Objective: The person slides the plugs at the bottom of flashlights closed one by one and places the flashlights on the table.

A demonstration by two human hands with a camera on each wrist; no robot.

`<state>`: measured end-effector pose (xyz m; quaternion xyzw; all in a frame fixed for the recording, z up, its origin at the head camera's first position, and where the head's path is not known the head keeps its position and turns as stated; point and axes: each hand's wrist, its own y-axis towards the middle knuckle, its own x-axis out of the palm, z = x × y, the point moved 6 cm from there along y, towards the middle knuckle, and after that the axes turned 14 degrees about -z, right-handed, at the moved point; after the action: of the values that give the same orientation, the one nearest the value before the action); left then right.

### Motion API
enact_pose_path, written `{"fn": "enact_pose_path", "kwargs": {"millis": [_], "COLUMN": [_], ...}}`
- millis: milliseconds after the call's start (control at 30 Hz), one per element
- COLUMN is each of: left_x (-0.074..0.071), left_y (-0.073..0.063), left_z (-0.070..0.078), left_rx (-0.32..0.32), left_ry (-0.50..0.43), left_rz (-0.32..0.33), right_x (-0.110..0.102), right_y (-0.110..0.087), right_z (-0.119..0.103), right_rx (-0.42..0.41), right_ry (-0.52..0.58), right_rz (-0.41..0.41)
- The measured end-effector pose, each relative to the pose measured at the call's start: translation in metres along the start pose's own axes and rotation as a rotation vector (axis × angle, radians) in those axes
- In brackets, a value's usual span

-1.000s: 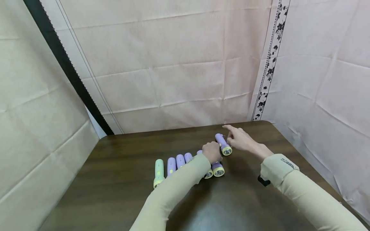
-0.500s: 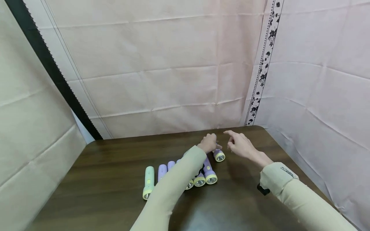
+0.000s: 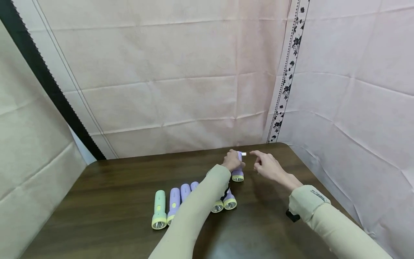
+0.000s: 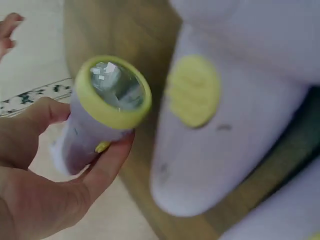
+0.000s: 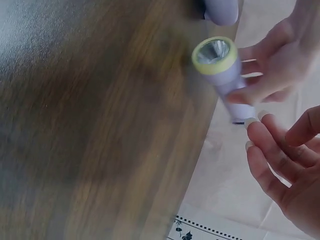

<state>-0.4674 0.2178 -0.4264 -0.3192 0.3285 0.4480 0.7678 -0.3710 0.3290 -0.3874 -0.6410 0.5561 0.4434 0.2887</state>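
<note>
My left hand grips a purple flashlight with a yellow rim near the table's far edge. In the left wrist view the thumb and fingers lie on either side of the flashlight's barrel, its clear lens facing the camera. A small white piece shows at its tail end in the head view. To the right, my right hand hovers with its index finger stretched out and nothing in it. In the right wrist view, its loosely bent fingertips come close to the flashlight's tail.
A green flashlight lies at the left end of a row of purple flashlights. My left forearm covers part of this row. Pale cloth walls stand behind and beside the brown wooden table.
My left hand has moved from above the row to the separate flashlight, taken hold of it and turned it straighter. The right hand keeps nearly the same pose. The head view has shifted slightly.
</note>
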Motion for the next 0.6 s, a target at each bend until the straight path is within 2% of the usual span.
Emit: {"fn": "enact_pose_path", "kwargs": {"millis": [100,333,467,600], "left_x": [-0.013,-0.043,-0.048,-0.047], "left_y": [-0.009,-0.029,-0.038,-0.048], "left_z": [0.003,0.005,0.0,-0.006], "left_rx": [0.072,0.244,0.341,0.426], "left_ry": [-0.003,0.124,0.145,0.13], "left_rz": [0.031,0.118,0.114,0.09], "right_x": [-0.002,-0.005,0.0,0.009], "right_y": [-0.002,-0.003,-0.005,-0.009], "right_z": [-0.003,-0.022,-0.031,-0.037], "right_rx": [-0.029,-0.12,-0.143,-0.144], "right_ry": [0.01,-0.019,-0.046,-0.014], "right_rz": [0.012,0.011,-0.03,-0.082]}}
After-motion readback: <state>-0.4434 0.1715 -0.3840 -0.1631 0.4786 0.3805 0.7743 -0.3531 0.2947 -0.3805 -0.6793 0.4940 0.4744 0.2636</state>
